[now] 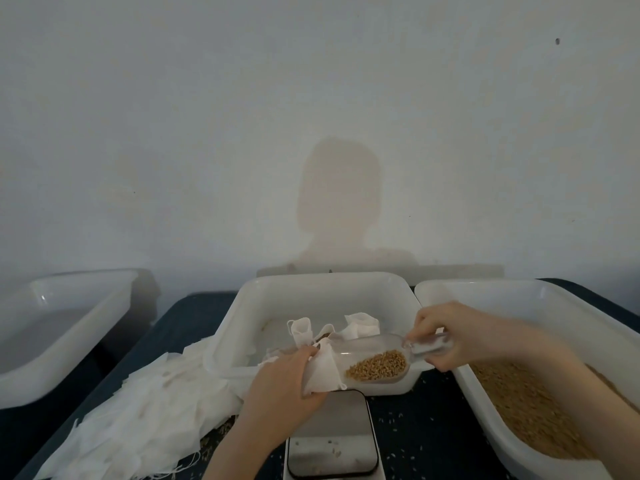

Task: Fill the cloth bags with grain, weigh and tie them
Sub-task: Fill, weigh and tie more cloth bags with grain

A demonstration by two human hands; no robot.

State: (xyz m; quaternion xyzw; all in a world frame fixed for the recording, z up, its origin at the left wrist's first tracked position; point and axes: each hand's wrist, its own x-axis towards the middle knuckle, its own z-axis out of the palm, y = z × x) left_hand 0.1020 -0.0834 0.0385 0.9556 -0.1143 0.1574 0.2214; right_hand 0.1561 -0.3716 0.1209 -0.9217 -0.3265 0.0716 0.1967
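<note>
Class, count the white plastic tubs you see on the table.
3: left tub at the left edge, middle tub behind the scale, right tub holding grain. None seems hidden.

pale wall (173,116) with a person's shadow (337,202), dark tabletop (429,427)

The single camera sat on my head, close above the dark table (433,427), facing forward toward the wall (207,116) and only slightly downward, my forearms entering from below.
</note>
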